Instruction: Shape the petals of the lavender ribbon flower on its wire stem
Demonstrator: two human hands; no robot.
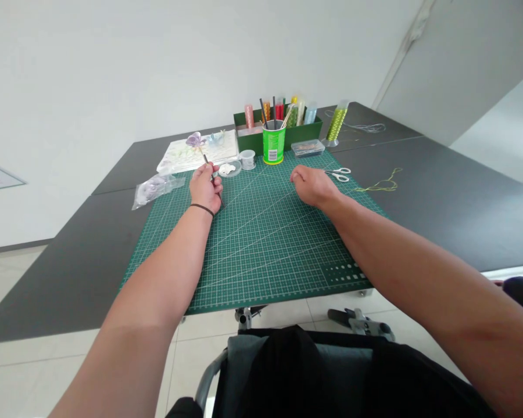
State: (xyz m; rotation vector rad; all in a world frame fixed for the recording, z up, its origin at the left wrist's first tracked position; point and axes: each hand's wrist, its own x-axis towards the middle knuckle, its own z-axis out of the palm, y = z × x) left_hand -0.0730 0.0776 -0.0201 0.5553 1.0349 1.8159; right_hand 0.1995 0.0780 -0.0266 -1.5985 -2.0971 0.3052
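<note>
The left hand (206, 188) grasps a flower stick (204, 158), tilted, at the upper left of the green cutting mat (261, 249). The right hand (314, 187) lies released, empty, just beside the scissors (340, 174). Open mat extends below both hands to its near edge on the dark table (70, 278).

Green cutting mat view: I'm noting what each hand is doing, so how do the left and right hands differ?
The left hand is closed around a thin dark stem topped with a lilac flower; the right hand shows nothing held. The left wrist wears a dark wristband; the right wrist is bare. The right hand is nearest white-handled scissors, unlike the left. Both reach out over the green cutting mat.
</note>
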